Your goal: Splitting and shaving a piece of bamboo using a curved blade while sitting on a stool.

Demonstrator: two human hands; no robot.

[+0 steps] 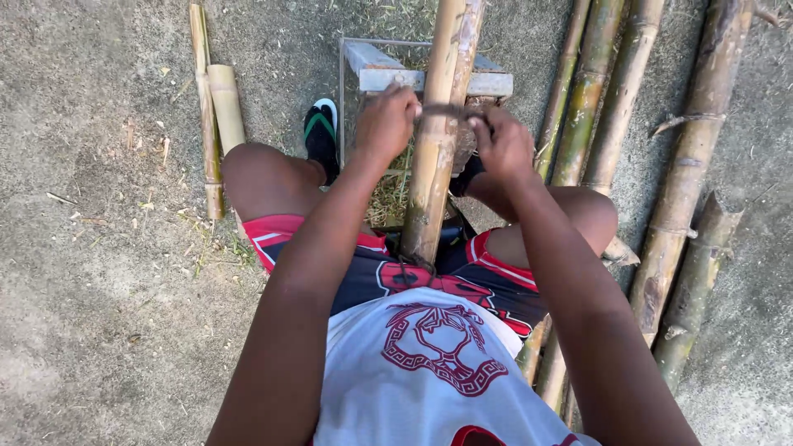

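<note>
A seated person gripped a thick bamboo pole (436, 140) between the knees, the left hand (385, 122) and right hand (502, 144) closed on a dark blade (443, 108) laid across it. The pole rested on a grey wooden stand (388, 76), with more bamboo poles (628, 107) lying to the right on the concrete ground (99, 272).
</note>
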